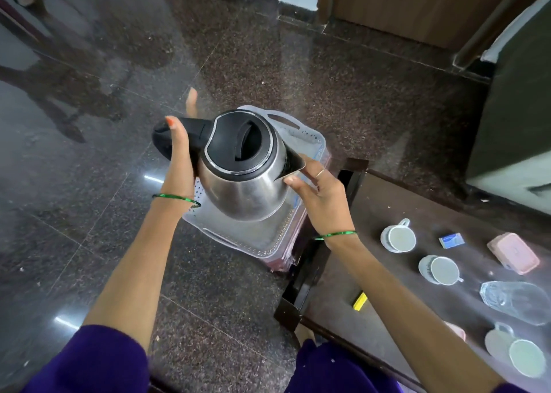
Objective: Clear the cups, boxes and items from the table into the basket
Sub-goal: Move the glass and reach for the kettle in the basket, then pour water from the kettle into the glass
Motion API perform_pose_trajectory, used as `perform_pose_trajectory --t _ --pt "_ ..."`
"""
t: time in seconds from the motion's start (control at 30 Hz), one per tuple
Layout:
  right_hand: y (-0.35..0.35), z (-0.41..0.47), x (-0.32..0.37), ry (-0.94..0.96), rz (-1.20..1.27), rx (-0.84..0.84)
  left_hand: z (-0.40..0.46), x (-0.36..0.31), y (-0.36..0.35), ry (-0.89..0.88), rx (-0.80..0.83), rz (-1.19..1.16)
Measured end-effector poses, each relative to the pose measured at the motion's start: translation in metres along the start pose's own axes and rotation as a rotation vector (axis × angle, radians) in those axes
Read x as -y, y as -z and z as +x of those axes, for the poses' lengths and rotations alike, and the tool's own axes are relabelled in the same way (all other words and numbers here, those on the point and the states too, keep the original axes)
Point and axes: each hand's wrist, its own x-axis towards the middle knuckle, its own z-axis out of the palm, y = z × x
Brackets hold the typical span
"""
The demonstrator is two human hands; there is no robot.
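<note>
Steel kettle is held over the white perforated basket, which stands on the floor beside the dark table. Left hand is wrapped round the black handle, thumb on top. Right hand has relaxed, nearly straight fingers touching the spout and body. Visible basket interior shows nothing inside. Kettle upright, slightly tilted; handle points left, spout right. Three cups, a pink box and a glass remain on the table.
</note>
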Motion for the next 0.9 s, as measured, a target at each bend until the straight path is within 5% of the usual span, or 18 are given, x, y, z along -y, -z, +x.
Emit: perform_pose_trajectory --t 0.23,0.37,0.5,0.8,0.9 --pt "0.067 -0.048 0.025 0.099 0.099 0.000 -0.043 -0.011 -0.071 -0.087 0.147 0.170" --pt "0.113 -0.089 0.034 0.106 0.157 -0.040 -0.069 0.003 -0.115 0.203 -0.079 0.212" --pt "0.168 -0.126 0.030 0.076 0.122 -0.091 -0.101 0.024 -0.169 0.208 -0.134 0.253" --pt "0.279 -0.212 -0.017 -0.056 0.146 -0.159 -0.161 0.083 -0.277 -0.054 0.438 0.236" --pt "0.308 -0.241 -0.037 -0.091 0.163 -0.186 -0.179 0.107 -0.307 -0.011 0.488 0.232"
